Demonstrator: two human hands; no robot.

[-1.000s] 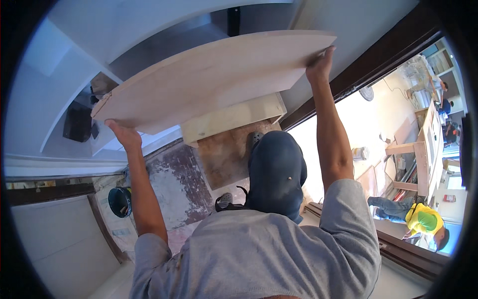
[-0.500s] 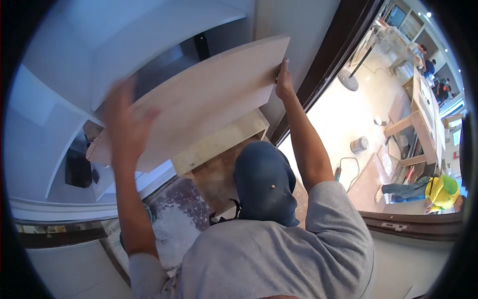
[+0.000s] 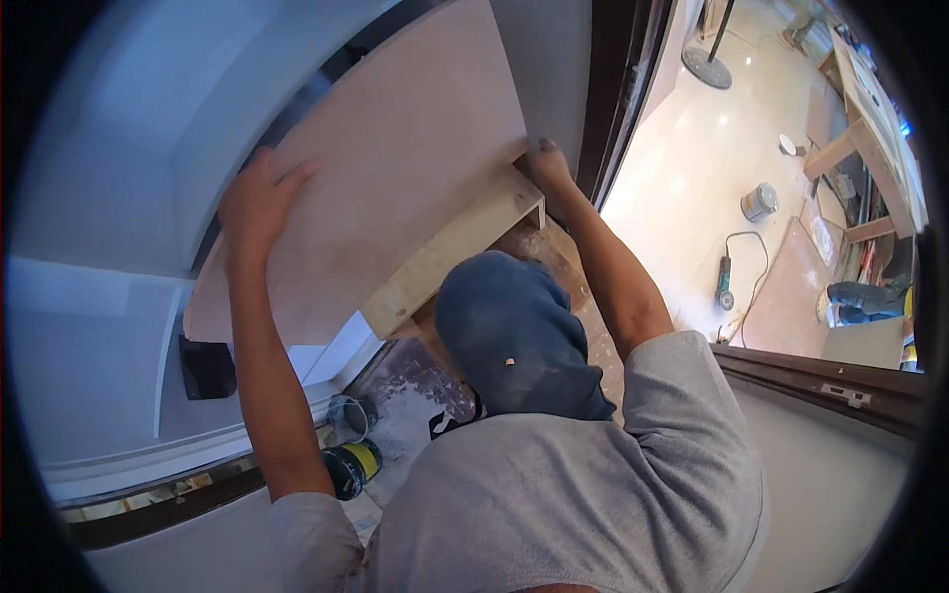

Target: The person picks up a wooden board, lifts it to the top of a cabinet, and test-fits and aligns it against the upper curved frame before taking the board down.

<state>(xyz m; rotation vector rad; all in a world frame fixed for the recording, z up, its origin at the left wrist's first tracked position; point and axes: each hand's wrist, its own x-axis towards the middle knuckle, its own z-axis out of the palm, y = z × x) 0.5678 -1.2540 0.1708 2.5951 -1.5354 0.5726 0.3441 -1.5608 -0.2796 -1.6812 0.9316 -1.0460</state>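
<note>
A wide, pale wooden panel with a curved far edge leans inside a white cabinet. My left hand is at its far left edge, the thumb lying across its face and the fingers at the rim, partly hidden. My right hand is closed round the panel's lower right corner; its fingertips are hard to see. Just below the panel is a cream-coloured wooden box, whose top partly shows.
A black block is at the cabinet's lower left. Near my left forearm are a clear pail and a black-and-yellow pail. Beyond the dark door frame lie an angle grinder, a tin and a wooden workbench.
The panel has tipped so that more of its face shows. My left hand, blurred before, is now at its edge. My right hand has come lower along the right side. The view has shifted.
</note>
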